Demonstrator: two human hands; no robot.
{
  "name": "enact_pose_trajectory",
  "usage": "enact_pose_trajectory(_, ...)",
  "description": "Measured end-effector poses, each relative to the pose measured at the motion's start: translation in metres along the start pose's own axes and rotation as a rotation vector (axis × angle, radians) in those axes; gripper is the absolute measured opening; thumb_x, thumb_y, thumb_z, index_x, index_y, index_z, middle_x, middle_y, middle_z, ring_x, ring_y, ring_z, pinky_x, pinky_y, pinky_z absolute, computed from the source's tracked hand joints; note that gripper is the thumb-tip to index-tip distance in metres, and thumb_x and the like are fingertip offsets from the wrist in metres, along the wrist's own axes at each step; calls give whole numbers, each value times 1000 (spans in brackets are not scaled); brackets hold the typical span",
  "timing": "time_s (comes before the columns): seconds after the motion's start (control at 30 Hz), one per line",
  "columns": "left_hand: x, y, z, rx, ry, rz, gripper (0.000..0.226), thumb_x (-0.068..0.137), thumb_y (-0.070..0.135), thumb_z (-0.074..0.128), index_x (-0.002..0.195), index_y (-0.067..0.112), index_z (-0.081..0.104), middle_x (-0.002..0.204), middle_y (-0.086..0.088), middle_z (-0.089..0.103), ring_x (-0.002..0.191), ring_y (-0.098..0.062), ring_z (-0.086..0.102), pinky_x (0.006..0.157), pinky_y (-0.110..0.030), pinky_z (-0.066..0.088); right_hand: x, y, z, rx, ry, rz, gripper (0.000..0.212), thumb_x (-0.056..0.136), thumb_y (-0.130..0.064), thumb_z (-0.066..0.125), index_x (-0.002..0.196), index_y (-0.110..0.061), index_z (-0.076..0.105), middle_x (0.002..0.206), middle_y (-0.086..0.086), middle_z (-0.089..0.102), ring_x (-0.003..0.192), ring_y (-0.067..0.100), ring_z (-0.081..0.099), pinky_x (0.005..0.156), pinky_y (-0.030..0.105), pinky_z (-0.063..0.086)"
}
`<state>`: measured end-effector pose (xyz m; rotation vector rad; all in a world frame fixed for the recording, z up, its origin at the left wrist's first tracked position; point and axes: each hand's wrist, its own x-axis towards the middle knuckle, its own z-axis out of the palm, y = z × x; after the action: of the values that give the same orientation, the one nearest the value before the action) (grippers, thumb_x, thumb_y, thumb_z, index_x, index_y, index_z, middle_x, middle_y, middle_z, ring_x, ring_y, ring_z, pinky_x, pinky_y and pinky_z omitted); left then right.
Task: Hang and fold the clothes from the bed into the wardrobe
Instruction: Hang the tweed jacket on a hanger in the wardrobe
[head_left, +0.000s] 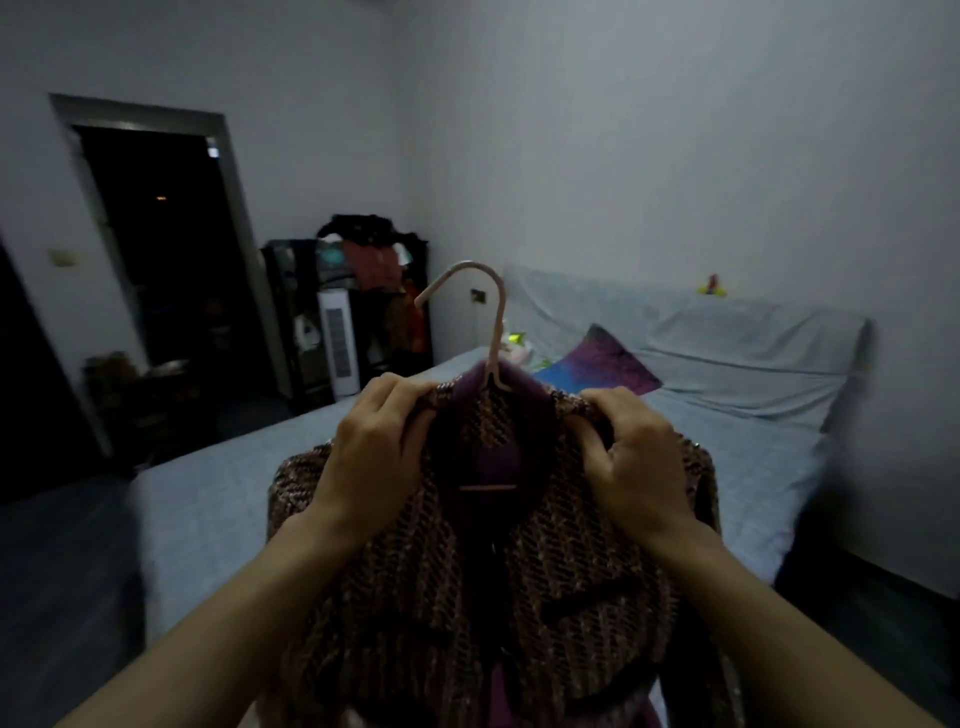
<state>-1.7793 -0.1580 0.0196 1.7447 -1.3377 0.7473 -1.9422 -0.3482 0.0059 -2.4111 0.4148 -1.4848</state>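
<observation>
Both bare arms reach forward and hold up a brown and purple knit jacket (467, 571) on a pink hanger (491, 332). Left hand (374, 441) pinches the jacket's left shoulder by the collar. Right hand (634, 457) pinches the right shoulder the same way. Behind the jacket is the bed (727, 415) with a pale blue sheet, and a purple pillow (608, 364) lies near its head end. A dark rack (363, 312) stuffed with clothes stands in the far corner of the room.
</observation>
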Motion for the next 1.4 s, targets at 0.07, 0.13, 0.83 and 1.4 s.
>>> enact_pose_trajectory(0.07, -8, 7, -13, 40, 18, -25, 23, 93, 6, 63, 116, 6, 65, 104, -5, 63, 94, -18, 61, 87, -30, 51, 2, -2, 6, 64, -8, -11, 12, 89, -17, 70, 99, -10, 69, 93, 4, 68, 83, 26, 63, 75, 45, 51)
enact_pose_trajectory(0.13, -17, 14, -32, 79, 36, -52, 23, 92, 7, 66, 115, 6, 67, 105, -3, 65, 96, -15, 63, 88, -26, 51, 5, -12, 11, 118, -20, -35, 12, 89, -18, 70, 99, -10, 69, 94, 5, 69, 84, 27, 64, 76, 47, 51)
enact_pose_trajectory(0.83, -188, 125, -394, 857, 261, -218, 23, 92, 8, 65, 115, 3, 67, 103, -9, 65, 98, -23, 59, 92, -24, 42, -35, -337, 10, 780, -242, -289, 13, 91, -25, 67, 103, -20, 70, 94, -10, 67, 84, 0, 59, 79, 22, 50)
enact_pose_trajectory(1.4, -284, 241, -481, 1438, 404, -458, 18, 93, -2, 59, 108, -1, 69, 94, -12, 64, 88, -27, 57, 86, -20, 39, -106, -482, 34, 1109, -495, -749, 6, 93, -22, 62, 95, -17, 64, 86, -7, 61, 76, 11, 57, 70, 33, 49)
